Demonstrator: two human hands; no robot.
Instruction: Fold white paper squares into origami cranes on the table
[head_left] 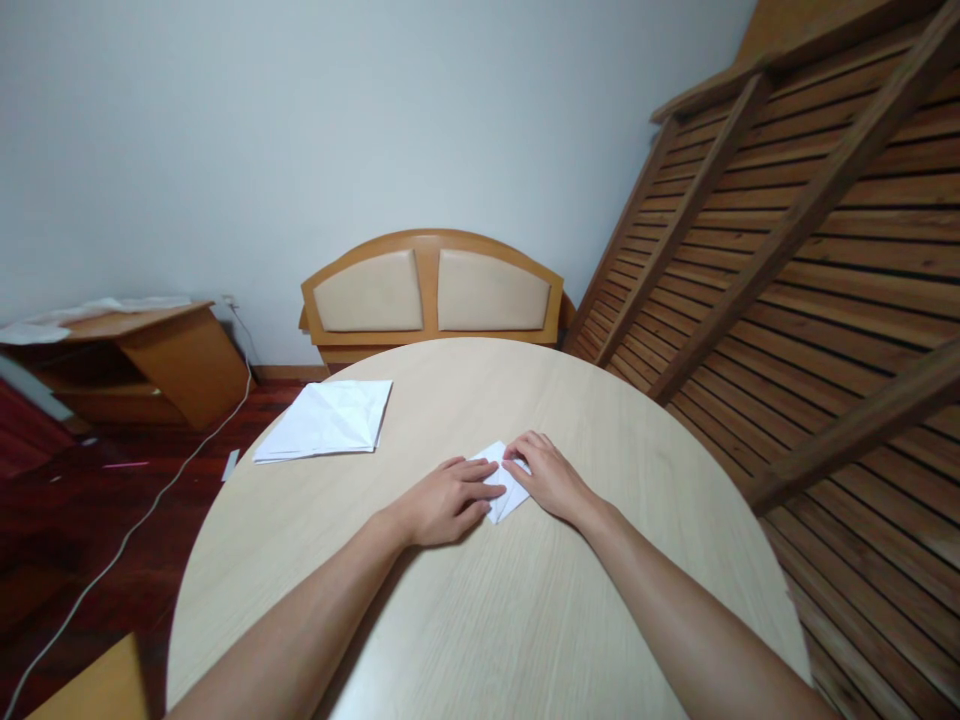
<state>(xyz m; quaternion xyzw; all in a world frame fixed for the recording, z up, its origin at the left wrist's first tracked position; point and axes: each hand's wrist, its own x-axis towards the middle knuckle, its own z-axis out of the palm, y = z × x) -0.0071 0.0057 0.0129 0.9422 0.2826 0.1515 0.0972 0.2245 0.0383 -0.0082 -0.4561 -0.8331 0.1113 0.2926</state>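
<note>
A small folded piece of white paper [501,488] lies on the round light-wood table [480,600], near its middle. My left hand [448,500] rests flat on the paper's left part, fingers stretched out and pressing it down. My right hand [546,478] lies on the paper's right part, fingertips bent and pushing on a fold near the top edge. The two hands' fingertips nearly meet over the paper, and much of it is hidden under them.
A stack of white paper sheets [328,420] lies at the table's far left. Behind the table stands a wooden headboard with beige padded panels [431,290]. A slatted wooden frame [810,260] leans at right. A low wooden cabinet [142,360] and a white cable [150,510] are on the floor at left.
</note>
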